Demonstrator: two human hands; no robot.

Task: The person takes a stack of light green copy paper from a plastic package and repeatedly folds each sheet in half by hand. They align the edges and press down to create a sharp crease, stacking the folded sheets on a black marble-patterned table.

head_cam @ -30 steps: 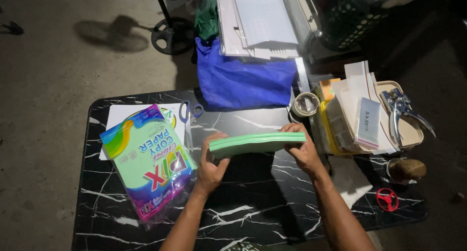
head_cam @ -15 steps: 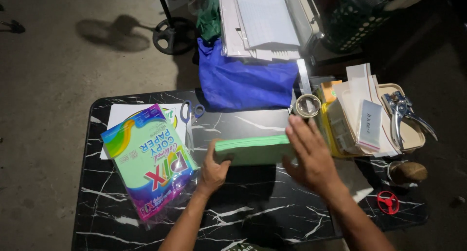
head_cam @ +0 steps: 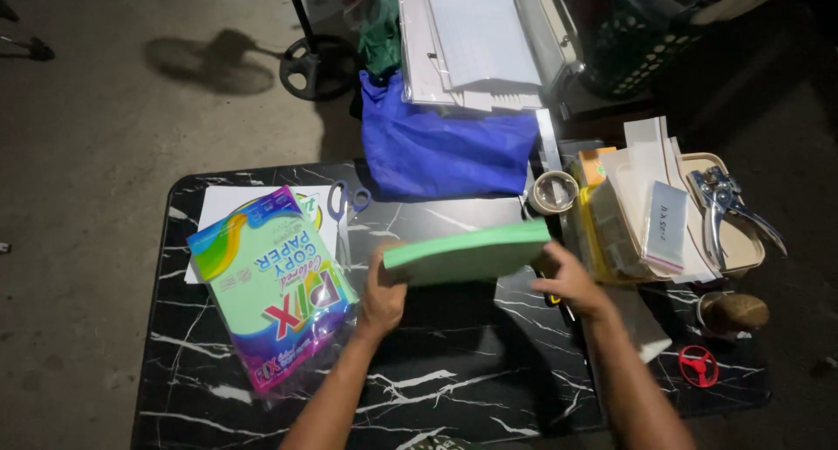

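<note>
My left hand (head_cam: 384,295) grips the left end of a thick stack of green paper (head_cam: 467,252), thumb on the near side and fingers wrapped behind it. My right hand (head_cam: 567,280) sits at the stack's right end, just beneath its lower corner; the fingers curl under the edge, but I cannot tell whether they are clamped on the paper or only propping it. The stack is lifted clear of the counter (head_cam: 454,389), held roughly level with its right end slightly higher, over the middle of the black, white-veined top.

Just to the left of my left hand lies an opened plastic wrapper of coloured paper (head_cam: 266,288), bright with green, yellow and purple print, resting at an angle on the counter. Under its far edge is a white sheet (head_cam: 223,207), and blue-handled scissors (head_cam: 347,204) lie beside that.

Beyond the stack, a blue bag (head_cam: 445,149) sits at the counter's far edge with white papers and clear sleeves (head_cam: 476,40) piled above it. Near my right hand there is a roll of tape (head_cam: 554,191), then a tray (head_cam: 738,245) heaped with envelopes and a small clear packet, with a metal hole punch (head_cam: 724,206) on its right side. Lower right I see a brownish rounded thing (head_cam: 733,312) and a small red wheel-shaped part (head_cam: 698,365).
</note>
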